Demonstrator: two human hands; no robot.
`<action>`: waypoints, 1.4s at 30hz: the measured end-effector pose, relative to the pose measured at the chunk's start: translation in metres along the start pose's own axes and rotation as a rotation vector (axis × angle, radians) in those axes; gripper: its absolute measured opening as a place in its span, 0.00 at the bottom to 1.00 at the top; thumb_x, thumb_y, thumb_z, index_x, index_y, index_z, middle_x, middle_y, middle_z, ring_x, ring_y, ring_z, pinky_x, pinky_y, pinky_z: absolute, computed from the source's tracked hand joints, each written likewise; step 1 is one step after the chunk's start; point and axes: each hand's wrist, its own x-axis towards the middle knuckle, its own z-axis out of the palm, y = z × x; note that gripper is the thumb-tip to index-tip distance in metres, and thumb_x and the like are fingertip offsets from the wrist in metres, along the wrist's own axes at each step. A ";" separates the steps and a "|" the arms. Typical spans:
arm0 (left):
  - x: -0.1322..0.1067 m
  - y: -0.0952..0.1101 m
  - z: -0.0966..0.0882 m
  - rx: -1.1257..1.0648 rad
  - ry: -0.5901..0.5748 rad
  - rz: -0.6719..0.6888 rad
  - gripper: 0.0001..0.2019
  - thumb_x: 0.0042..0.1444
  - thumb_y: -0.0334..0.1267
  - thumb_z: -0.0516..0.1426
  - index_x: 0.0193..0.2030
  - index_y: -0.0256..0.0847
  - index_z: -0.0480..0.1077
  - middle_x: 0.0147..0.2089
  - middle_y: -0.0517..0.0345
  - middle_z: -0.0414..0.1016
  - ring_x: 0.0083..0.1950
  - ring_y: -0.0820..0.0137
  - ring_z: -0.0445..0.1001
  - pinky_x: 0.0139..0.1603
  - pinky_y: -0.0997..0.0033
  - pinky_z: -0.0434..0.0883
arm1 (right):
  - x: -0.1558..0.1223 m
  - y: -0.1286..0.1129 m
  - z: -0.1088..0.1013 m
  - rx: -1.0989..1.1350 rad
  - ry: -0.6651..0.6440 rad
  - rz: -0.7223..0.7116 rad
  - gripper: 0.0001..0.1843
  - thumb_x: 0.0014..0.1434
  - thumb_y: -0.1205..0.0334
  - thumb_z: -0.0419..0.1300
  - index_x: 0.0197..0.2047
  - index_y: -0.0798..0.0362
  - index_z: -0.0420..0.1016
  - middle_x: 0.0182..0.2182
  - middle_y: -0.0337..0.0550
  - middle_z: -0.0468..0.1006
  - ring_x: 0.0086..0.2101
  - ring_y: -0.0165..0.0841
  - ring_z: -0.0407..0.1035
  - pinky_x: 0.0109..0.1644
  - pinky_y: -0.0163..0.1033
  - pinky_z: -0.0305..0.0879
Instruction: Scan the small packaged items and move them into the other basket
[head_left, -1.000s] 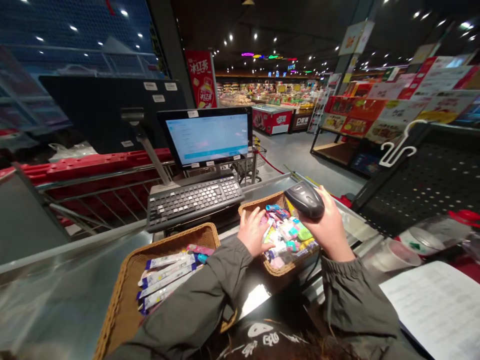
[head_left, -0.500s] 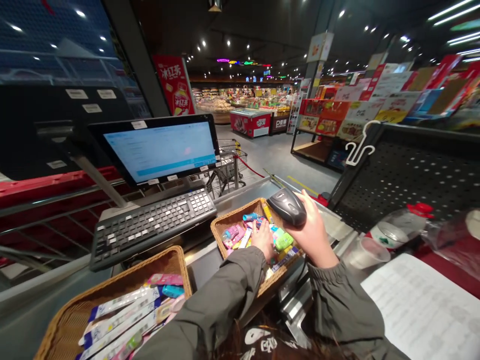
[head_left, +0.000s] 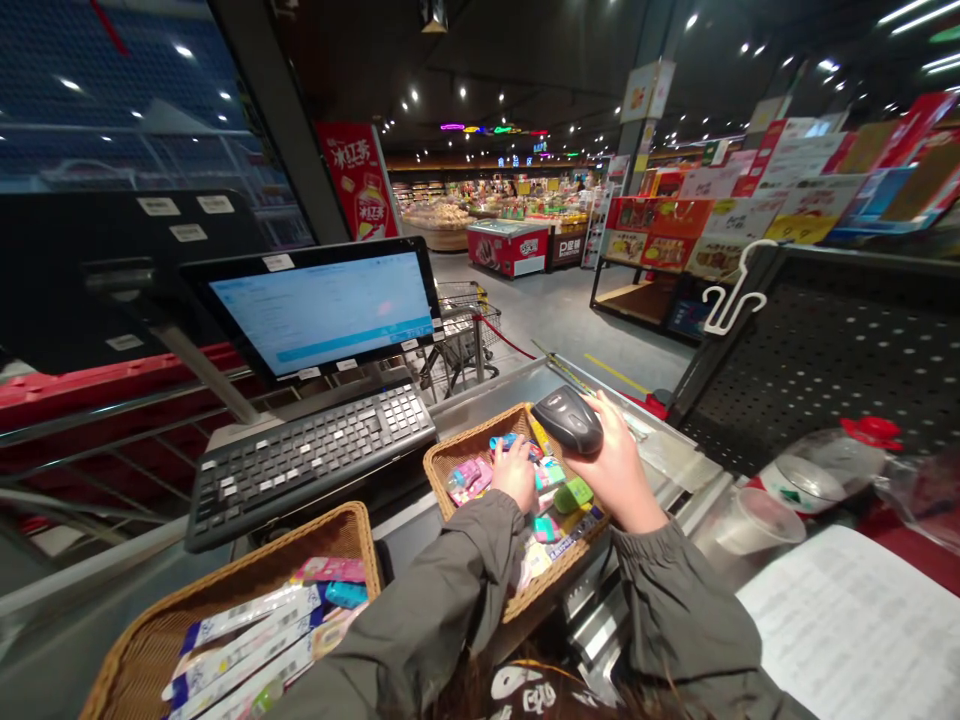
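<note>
At frame centre, your right hand (head_left: pixel 619 470) grips the scanner (head_left: pixel 568 420); your left hand (head_left: pixel 516 472) digs into the basket (head_left: pixel 450 462), fingers hidden.

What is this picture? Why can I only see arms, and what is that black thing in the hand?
The camera sits on a person's head and looks down, so you see only their own two arms in grey-green sleeves. They stand at a shop checkout counter. The right hand holds a black barcode scanner, the tool that reads the stripes on packets. The left hand reaches into a wicker basket full of small colourful packets; whether it grips one I cannot tell. A second basket, nearer on the left, holds long white and blue packets. Behind them are a keyboard and a lit screen. On the right lies a printed sheet, with a plastic cup beside it.
</note>
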 end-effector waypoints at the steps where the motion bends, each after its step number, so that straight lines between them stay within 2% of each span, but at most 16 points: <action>1: -0.002 -0.004 -0.007 -0.006 0.000 -0.005 0.13 0.46 0.37 0.60 0.40 0.39 0.78 0.65 0.43 0.67 0.71 0.50 0.54 0.71 0.37 0.43 | 0.000 -0.001 0.001 0.007 -0.001 0.007 0.23 0.48 0.63 0.64 0.50 0.52 0.72 0.55 0.55 0.71 0.64 0.54 0.56 0.66 0.64 0.55; 4: -0.012 -0.021 -0.034 -0.021 0.049 -0.014 0.11 0.46 0.36 0.60 0.38 0.40 0.78 0.65 0.45 0.67 0.72 0.49 0.53 0.71 0.35 0.43 | 0.000 -0.006 0.002 0.028 0.004 0.013 0.25 0.48 0.62 0.64 0.51 0.52 0.71 0.55 0.55 0.72 0.64 0.54 0.56 0.66 0.64 0.56; 6: -0.023 -0.035 -0.055 -0.005 0.148 -0.019 0.08 0.47 0.35 0.59 0.35 0.40 0.77 0.67 0.47 0.65 0.73 0.50 0.51 0.71 0.33 0.42 | 0.001 -0.011 0.004 0.031 0.007 0.002 0.25 0.47 0.62 0.64 0.51 0.52 0.71 0.55 0.55 0.72 0.64 0.55 0.55 0.66 0.64 0.55; 8: -0.038 -0.048 -0.078 0.026 0.229 -0.018 0.06 0.49 0.35 0.59 0.34 0.41 0.76 0.69 0.49 0.63 0.74 0.50 0.50 0.70 0.31 0.43 | 0.002 -0.017 0.006 0.031 0.000 -0.015 0.24 0.48 0.62 0.63 0.50 0.52 0.71 0.55 0.56 0.71 0.65 0.55 0.54 0.66 0.65 0.53; 12: -0.072 -0.072 -0.118 0.069 0.343 -0.102 0.07 0.50 0.35 0.60 0.36 0.42 0.75 0.69 0.51 0.62 0.74 0.49 0.50 0.69 0.30 0.45 | 0.003 -0.034 0.015 0.062 -0.026 -0.043 0.24 0.47 0.62 0.63 0.50 0.52 0.70 0.55 0.56 0.71 0.65 0.56 0.54 0.66 0.67 0.52; 22: -0.150 -0.110 -0.182 0.147 0.603 -0.250 0.10 0.50 0.37 0.62 0.41 0.44 0.74 0.69 0.50 0.63 0.74 0.51 0.50 0.70 0.35 0.44 | 0.002 -0.089 0.036 0.129 -0.112 -0.195 0.23 0.50 0.63 0.62 0.52 0.51 0.70 0.58 0.55 0.68 0.66 0.55 0.50 0.66 0.68 0.50; 27: -0.181 -0.120 -0.201 0.189 0.652 -0.290 0.11 0.50 0.35 0.62 0.42 0.44 0.73 0.70 0.51 0.62 0.74 0.51 0.50 0.71 0.36 0.43 | 0.001 -0.122 0.046 0.191 -0.111 -0.273 0.27 0.50 0.61 0.63 0.54 0.54 0.68 0.57 0.58 0.68 0.66 0.56 0.51 0.66 0.66 0.53; 34: -0.214 -0.129 -0.212 0.225 0.695 -0.345 0.09 0.51 0.35 0.61 0.41 0.43 0.74 0.71 0.51 0.58 0.74 0.51 0.48 0.71 0.35 0.44 | -0.009 -0.167 0.064 0.199 -0.189 -0.310 0.23 0.49 0.65 0.60 0.51 0.53 0.71 0.59 0.57 0.67 0.67 0.58 0.48 0.65 0.71 0.49; 42: -0.238 -0.140 -0.213 0.260 0.702 -0.367 0.10 0.51 0.36 0.61 0.42 0.43 0.74 0.73 0.51 0.54 0.75 0.51 0.47 0.71 0.37 0.41 | -0.022 -0.192 0.078 0.205 -0.253 -0.318 0.24 0.47 0.66 0.60 0.50 0.54 0.72 0.60 0.58 0.66 0.67 0.60 0.47 0.64 0.74 0.47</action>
